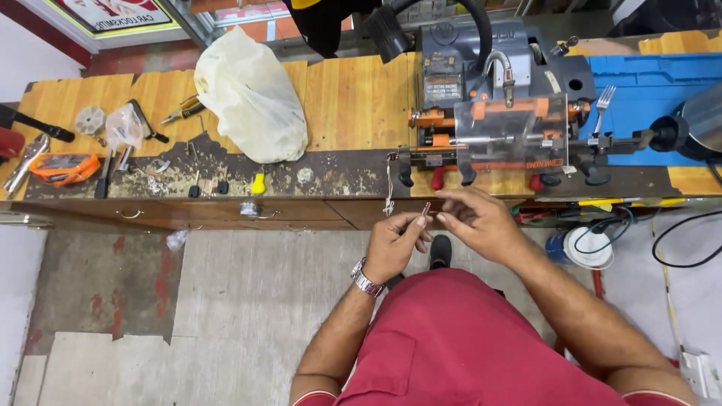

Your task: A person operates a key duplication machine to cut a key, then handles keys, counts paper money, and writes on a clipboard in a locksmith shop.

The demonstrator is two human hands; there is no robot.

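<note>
My left hand [395,244] is curled, its thumb and forefinger pinching a small key [425,210] that sticks up just above the knuckles, in the air in front of the counter [353,98] edge. My right hand [477,222] is just beside it, fingers loosely spread and bent toward the key's tip; I cannot tell whether they touch it. A metal wristwatch [366,280] sits on my left wrist.

On the counter straight ahead stands the key-cutting machine [492,105], grey and orange with a clear guard at its front. A fork [602,105] lies on the blue mat [654,83] to its right. To the left is a crumpled pale plastic bag [252,94], and farther left pliers [180,111], an orange-trimmed tool [64,167] and loose bits amid metal filings.
</note>
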